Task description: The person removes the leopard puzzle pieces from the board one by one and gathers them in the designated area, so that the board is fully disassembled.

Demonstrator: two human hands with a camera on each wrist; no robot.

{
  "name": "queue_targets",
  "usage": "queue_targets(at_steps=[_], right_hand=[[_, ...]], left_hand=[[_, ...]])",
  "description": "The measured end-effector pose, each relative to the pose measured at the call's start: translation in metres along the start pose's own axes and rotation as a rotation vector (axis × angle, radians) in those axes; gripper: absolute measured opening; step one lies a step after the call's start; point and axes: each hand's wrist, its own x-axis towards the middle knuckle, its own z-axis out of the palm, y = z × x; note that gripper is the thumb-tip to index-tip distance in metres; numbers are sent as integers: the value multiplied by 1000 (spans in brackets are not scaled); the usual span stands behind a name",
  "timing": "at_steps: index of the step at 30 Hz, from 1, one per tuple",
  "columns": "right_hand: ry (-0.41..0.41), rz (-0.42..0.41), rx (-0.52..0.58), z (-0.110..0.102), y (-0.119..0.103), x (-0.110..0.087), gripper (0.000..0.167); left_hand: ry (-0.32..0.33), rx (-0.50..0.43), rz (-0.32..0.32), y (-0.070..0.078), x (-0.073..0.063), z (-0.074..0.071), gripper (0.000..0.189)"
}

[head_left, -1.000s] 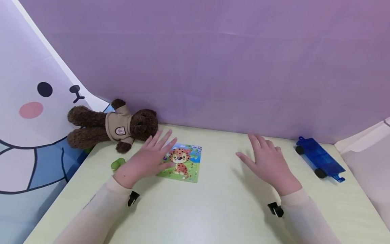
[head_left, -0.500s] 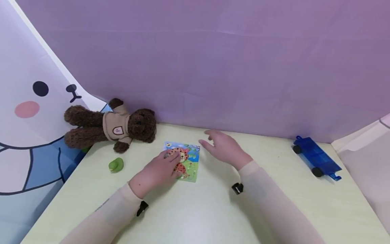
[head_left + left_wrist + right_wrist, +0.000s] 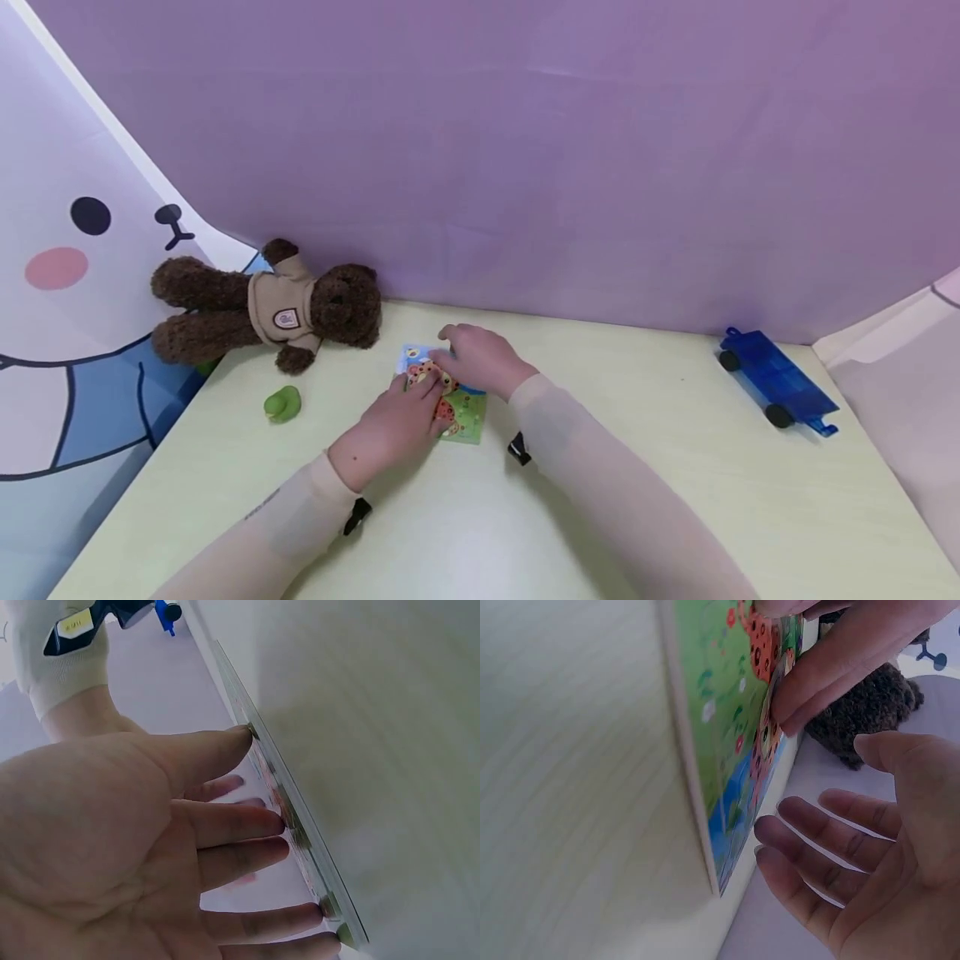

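Note:
A thin, square leopard-picture puzzle board (image 3: 470,419) lies flat on the pale table. My left hand (image 3: 390,429) rests over its left part, hiding some of the leopard. In the left wrist view its spread, nearly straight fingertips (image 3: 274,823) touch the board's surface. My right hand (image 3: 483,362) hovers over the board's upper right corner, fingers loosely bent. From the right wrist view, nothing lies between the thumb and fingers of this right hand (image 3: 900,847), and its fingertips are just off the board's edge.
A brown teddy bear (image 3: 285,308) in a beige top lies on its back at the back left. In front of it sits a small green toy duck (image 3: 282,404). A blue wheeled toy trailer (image 3: 780,379) stands far right. A purple cloth (image 3: 525,167) hangs behind the table.
My right hand has swept left from the table's right part to the board's upper corner. The left hand has come down onto the board, uncovering the duck.

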Motion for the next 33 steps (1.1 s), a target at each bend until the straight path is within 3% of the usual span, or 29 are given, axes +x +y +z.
queue_targets(at_steps=[5,12,23,33], right_hand=[[-20,-9,25,2,-7,10,55],[-46,-26,53,5,-13,21,52],[-115,-67,180,8,-12,39,37],[-130,-115,184,16,-3,45,34]], left_hand=[[14,-15,-29,0,-1,-1,61],[-42,-23,-67,1,-1,-1,71],[-108,17,-75,5,-2,-1,72],[-131,19,-82,6,-3,-4,71]])
